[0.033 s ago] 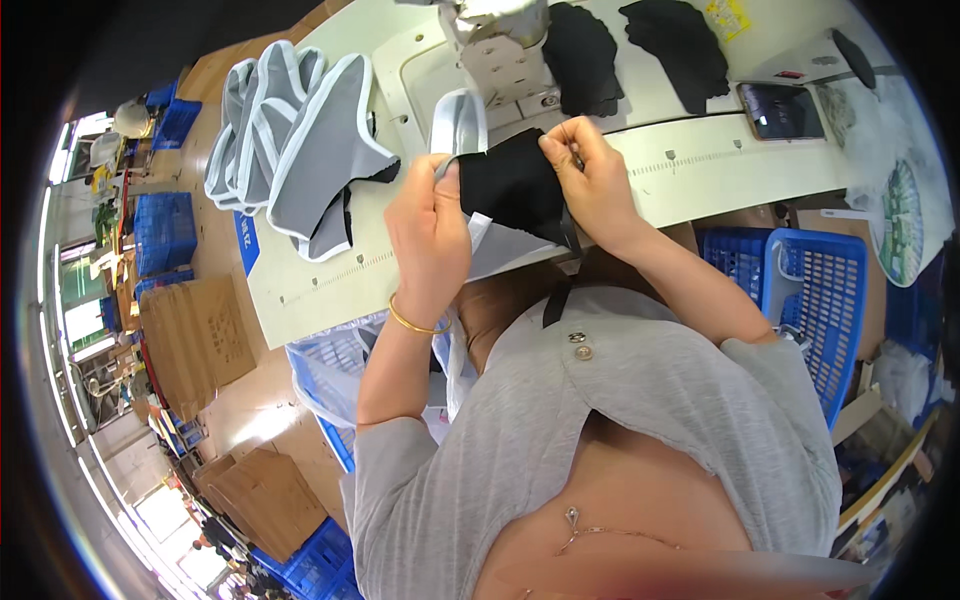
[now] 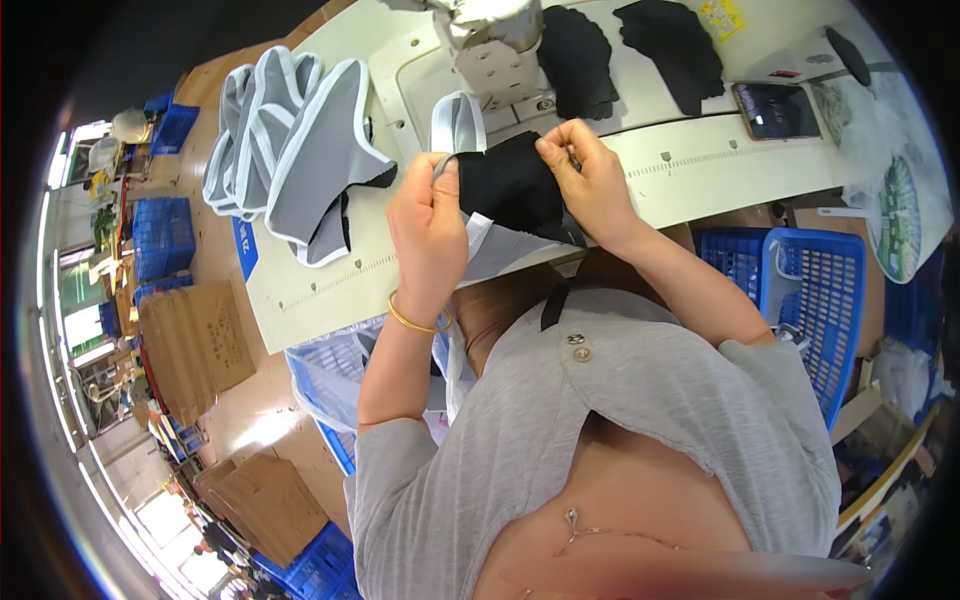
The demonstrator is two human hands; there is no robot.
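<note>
A black cloth piece (image 2: pixel 512 190) lies over a grey fabric piece with white edging (image 2: pixel 458 122) at the front of the sewing table. My left hand (image 2: pixel 430 220) is closed on the left edge of the layered cloth, thumb on top. At the black piece's upper right corner, my right hand (image 2: pixel 590 180) pinches the cloth between thumb and fingers. A small white tag (image 2: pixel 480 226) shows below the black piece. Just beyond my hands stands the sewing machine head (image 2: pixel 497 55); its needle area is hard to make out.
Several grey pieces with white edging (image 2: pixel 315 150) are heaped on the left. Black cloth stacks (image 2: pixel 575 62) lie beyond the machine bed, and a phone (image 2: pixel 777 110) rests at the right. A blue basket (image 2: pixel 812 310) stands right of the table (image 2: pixel 690 190); cardboard boxes (image 2: pixel 195 345) are on the floor.
The black cloth's lower right edge has shifted slightly below my right hand, whose fingers have drawn in a little. Both hands keep their hold in nearly the same place.
</note>
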